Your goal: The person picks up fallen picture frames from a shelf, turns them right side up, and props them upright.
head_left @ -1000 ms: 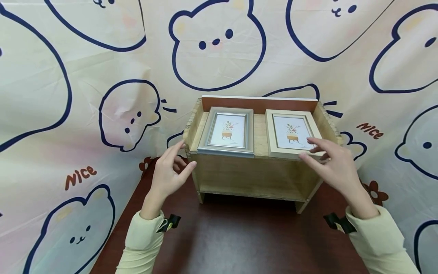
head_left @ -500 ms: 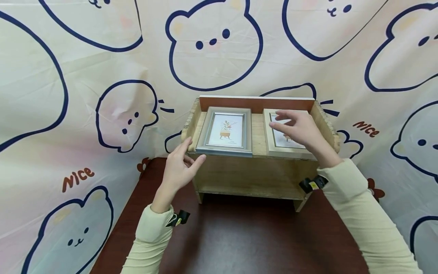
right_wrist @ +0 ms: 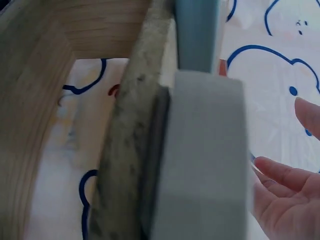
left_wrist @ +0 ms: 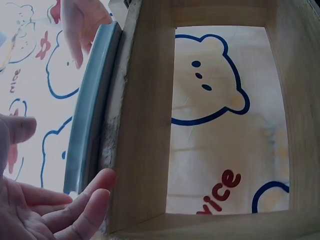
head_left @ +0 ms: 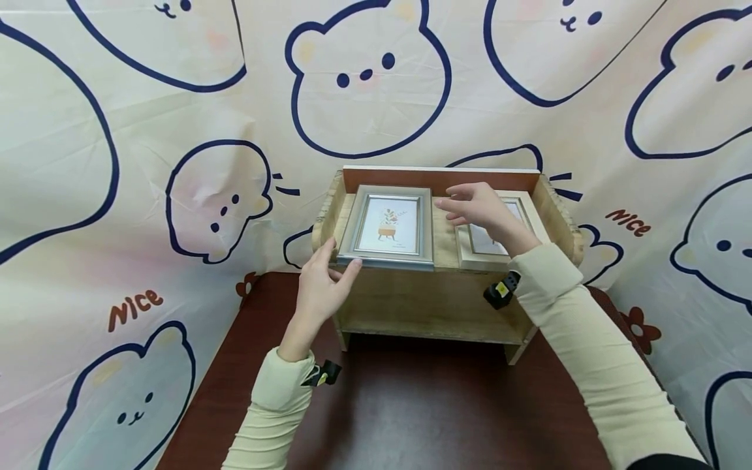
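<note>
Two picture frames lie side by side on the slanted top of a small wooden shelf. The silver-grey picture frame is on the left, the cream picture frame on the right; each shows a potted plant print. My left hand is at the lower left corner of the silver-grey frame, fingers spread and loosely bent; whether they touch it, I cannot tell. Over the gap between the frames hovers my right hand, thumb and fingers apart, holding nothing. It hides part of the cream frame. The right wrist view shows that hand beyond the cream frame's edge.
The wooden shelf has side walls, a raised brown back strip and an open lower compartment. It stands on a dark reddish-brown table. A cloth with bear drawings hangs behind and at both sides.
My right hand has moved left across the cream frame, toward the silver-grey frame. The left hand has come right and closer to the silver-grey frame's corner. Both frames stay in place.
</note>
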Tool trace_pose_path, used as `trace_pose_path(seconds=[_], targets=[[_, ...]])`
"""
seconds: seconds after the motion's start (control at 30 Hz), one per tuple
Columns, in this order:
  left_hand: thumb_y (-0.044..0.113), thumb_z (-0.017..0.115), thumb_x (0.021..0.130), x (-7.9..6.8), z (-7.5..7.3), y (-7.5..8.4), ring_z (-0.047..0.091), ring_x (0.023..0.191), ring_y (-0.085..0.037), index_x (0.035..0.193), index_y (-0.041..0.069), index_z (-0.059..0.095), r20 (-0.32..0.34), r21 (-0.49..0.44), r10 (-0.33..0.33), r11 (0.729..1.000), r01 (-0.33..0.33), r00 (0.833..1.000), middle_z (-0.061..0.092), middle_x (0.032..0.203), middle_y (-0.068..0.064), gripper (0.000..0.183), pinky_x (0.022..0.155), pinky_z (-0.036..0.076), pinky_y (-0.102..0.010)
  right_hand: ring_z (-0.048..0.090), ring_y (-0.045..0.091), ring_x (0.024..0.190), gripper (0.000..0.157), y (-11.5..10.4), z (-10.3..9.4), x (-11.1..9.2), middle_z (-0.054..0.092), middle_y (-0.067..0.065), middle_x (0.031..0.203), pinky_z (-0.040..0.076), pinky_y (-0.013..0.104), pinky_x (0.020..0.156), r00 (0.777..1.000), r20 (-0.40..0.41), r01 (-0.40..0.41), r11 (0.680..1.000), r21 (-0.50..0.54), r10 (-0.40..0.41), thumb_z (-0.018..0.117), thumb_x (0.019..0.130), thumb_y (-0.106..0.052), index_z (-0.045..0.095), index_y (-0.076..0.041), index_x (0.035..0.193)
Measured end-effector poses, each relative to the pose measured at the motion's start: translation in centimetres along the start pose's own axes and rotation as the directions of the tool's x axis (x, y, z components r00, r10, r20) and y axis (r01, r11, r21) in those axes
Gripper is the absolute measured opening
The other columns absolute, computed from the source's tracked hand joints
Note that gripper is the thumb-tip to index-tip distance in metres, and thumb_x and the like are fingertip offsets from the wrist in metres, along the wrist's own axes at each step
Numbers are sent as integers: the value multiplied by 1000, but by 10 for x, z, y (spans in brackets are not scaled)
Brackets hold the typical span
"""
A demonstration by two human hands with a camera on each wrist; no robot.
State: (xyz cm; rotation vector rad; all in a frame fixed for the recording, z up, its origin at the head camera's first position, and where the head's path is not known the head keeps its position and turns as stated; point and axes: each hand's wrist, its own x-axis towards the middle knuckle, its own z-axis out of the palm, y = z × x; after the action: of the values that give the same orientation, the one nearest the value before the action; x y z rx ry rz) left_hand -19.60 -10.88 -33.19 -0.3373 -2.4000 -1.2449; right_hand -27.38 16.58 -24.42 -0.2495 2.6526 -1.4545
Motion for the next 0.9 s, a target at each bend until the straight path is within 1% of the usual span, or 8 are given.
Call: trace_pose_path(seconds=[0.17, 0.33, 0.47, 0.57, 0.63, 0.7, 0.77, 0.9], targets=[[27, 61, 86, 2, 10, -1, 64, 65, -26, 129, -9, 46, -54, -11, 8, 1000, -9, 999, 54, 120, -26, 58, 58, 53, -37, 58, 35, 105, 59, 2, 12, 7, 45, 23, 132, 48, 37, 87, 999, 34, -38, 999, -4, 38, 60, 89, -23, 37, 6, 136], [24, 60, 86, 3, 20, -2, 62, 61, -25, 128, -9, 47, -110, -26, 5, 1000, -8, 994, 58, 113, -25, 55, 57, 52, -38, 50, 33, 116, 61, 5, 22, 11, 42, 26, 135, 47, 36, 89, 998, 40, -38, 999, -9, 38, 63, 86, -14, 36, 6, 137], [20, 59, 87, 4, 26, -5, 59, 60, -25, 126, -8, 50, -180, -41, -2, 999, -5, 984, 61, 103, -23, 49, 58, 51, -38, 44, 33, 123, 63, 5, 27, 12, 44, 25, 134, 41, 39, 96, 1000, 24, -18, 998, -67, 20, 65, 83, -12, 38, 4, 137], [17, 59, 87, 5, 30, -5, 56, 59, -25, 122, -7, 54, -231, -56, -12, 998, -1, 973, 61, 94, -20, 44, 59, 48, -36, 43, 32, 123, 62, 5, 30, 13, 47, 22, 132, 36, 40, 101, 1000, 12, 6, 992, -122, -4, 66, 81, -10, 40, 1, 136], [16, 60, 86, 6, 31, -6, 55, 58, -24, 121, -7, 56, -254, -70, -19, 998, 1, 967, 62, 93, -20, 41, 57, 47, -34, 44, 32, 123, 62, 5, 33, 13, 47, 22, 132, 35, 40, 102, 1000, 7, 14, 991, -134, -13, 66, 81, -7, 40, 1, 137], [13, 60, 86, 6, 32, -6, 55, 56, -24, 120, -6, 56, -261, -100, -32, 995, 6, 965, 62, 97, -21, 39, 54, 47, -31, 43, 31, 124, 63, 5, 34, 12, 46, 21, 134, 35, 40, 102, 1000, 0, 10, 992, -126, -10, 66, 81, -5, 40, 1, 137], [11, 60, 86, 7, 32, -5, 56, 52, -22, 120, -7, 55, -253, -134, -44, 991, 11, 966, 62, 100, -22, 39, 49, 46, -28, 42, 31, 124, 63, 5, 36, 11, 45, 20, 135, 35, 41, 101, 1000, -10, 1, 994, -112, -2, 65, 81, -4, 39, 2, 137], [8, 59, 87, 8, 30, -3, 56, 44, -16, 122, -8, 52, -206, -230, -91, 972, 42, 974, 64, 85, -24, 39, 41, 46, -25, 41, 31, 125, 62, 4, 38, 10, 44, 20, 136, 35, 41, 101, 1000, -25, -18, 997, -80, 16, 65, 80, -2, 39, 1, 137]])
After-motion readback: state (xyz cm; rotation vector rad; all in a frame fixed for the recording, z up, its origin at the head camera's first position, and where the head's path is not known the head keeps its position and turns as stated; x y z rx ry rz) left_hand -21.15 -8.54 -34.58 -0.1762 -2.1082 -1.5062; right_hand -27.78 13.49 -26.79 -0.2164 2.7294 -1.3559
